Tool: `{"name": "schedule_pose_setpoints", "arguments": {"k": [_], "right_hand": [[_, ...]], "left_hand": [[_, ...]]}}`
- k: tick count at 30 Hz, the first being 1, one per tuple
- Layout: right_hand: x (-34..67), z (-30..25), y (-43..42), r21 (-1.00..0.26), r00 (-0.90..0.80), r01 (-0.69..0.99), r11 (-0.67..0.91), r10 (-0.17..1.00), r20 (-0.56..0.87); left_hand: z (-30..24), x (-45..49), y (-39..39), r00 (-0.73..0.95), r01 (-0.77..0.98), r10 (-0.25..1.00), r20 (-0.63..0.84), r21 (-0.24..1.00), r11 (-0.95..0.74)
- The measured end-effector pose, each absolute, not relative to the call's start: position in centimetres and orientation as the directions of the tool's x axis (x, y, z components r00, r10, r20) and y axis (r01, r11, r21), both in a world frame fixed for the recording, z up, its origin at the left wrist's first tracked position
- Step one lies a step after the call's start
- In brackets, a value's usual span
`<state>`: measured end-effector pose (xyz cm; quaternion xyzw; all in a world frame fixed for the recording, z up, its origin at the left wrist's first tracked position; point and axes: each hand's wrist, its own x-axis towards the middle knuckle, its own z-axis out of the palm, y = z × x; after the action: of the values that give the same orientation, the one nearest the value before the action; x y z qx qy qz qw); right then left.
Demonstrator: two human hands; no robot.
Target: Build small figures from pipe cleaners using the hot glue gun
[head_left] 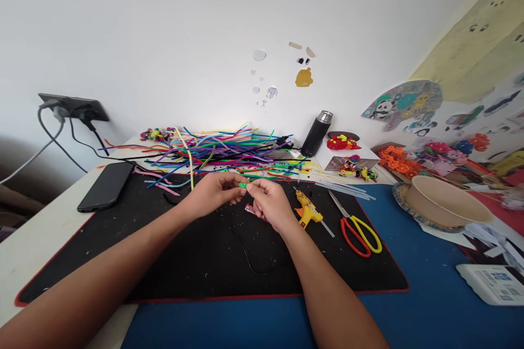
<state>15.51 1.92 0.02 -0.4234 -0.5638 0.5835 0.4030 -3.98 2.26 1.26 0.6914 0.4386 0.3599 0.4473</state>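
Observation:
My left hand [215, 192] and my right hand [270, 202] meet above the black mat [184, 262], fingers pinched together. Between their fingertips is a small bright green piece [243, 185], which looks like coiled or folded pipe cleaner; most of it is covered by the fingers. A pink object with a metal end, looking like a lighter [250, 209], shows under my right hand, and I cannot tell whether it lies on the mat or is held. To the right of that hand lie a yellow hot glue gun [307, 209] and scissors [356, 229] with red and yellow handles.
Behind my hands spreads a heap of colourful pipe cleaners [221, 147]. A black phone [108, 185] lies at the left. A black flask [316, 133] and a white box [366, 154] stand at the back. A beige bowl [446, 204] sits at the right. A thin black cable [245, 253] crosses the mat.

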Motion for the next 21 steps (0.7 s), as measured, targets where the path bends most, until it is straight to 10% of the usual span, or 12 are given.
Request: {"name": "schedule_pose_setpoints", "arguments": {"k": [21], "right_hand": [[17.1,-0.2,3.0,-0.98,-0.28,0.19,0.058,0.96,0.003]], "left_hand": [[1.5,-3.9,3.1,0.251,0.152,0.963,-0.096,0.987,0.058]]}}
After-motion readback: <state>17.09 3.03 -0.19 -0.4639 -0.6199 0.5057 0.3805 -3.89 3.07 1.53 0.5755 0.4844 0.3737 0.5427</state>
